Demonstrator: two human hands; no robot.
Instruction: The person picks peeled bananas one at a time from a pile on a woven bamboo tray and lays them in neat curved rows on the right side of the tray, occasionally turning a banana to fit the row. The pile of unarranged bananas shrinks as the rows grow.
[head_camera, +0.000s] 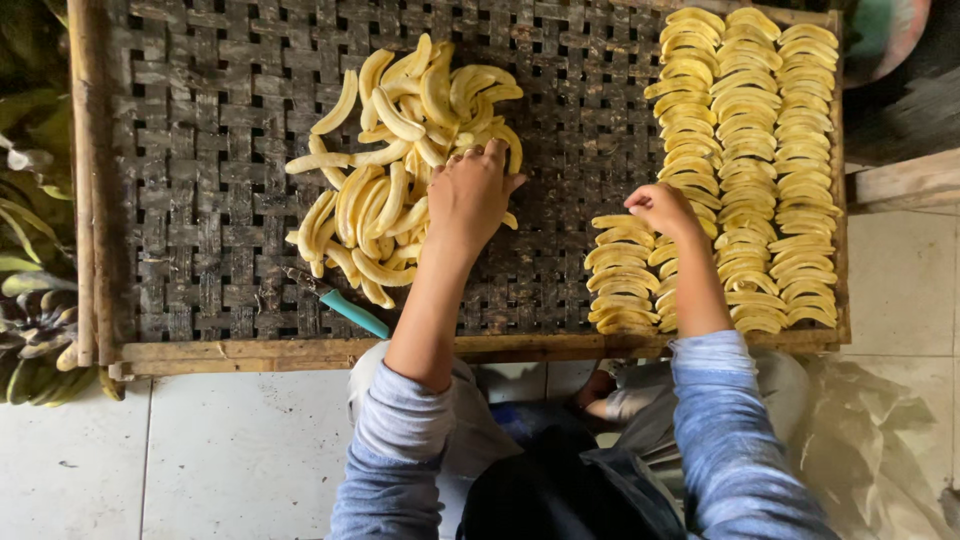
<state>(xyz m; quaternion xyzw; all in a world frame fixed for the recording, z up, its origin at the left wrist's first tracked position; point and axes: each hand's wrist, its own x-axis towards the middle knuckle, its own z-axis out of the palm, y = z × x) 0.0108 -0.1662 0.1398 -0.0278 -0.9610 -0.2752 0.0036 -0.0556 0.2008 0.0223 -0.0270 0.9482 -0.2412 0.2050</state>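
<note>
A loose pile of peeled yellow bananas (395, 170) lies on a dark woven bamboo tray (200, 150). My left hand (468, 195) rests on the pile's right edge, fingers curled over bananas there. My right hand (660, 208) is closed over a banana at the top of a short row of laid-out bananas (622, 275). To the right, three long neat rows of bananas (745, 150) run down the tray. Both arms wear blue sleeves.
A knife with a teal handle (352, 312) lies near the tray's front wooden rim (260, 353). Green unpeeled bananas (35, 330) sit at the left. White floor tiles (200, 450) show below, and a crumpled sheet (880, 440) lies at the lower right.
</note>
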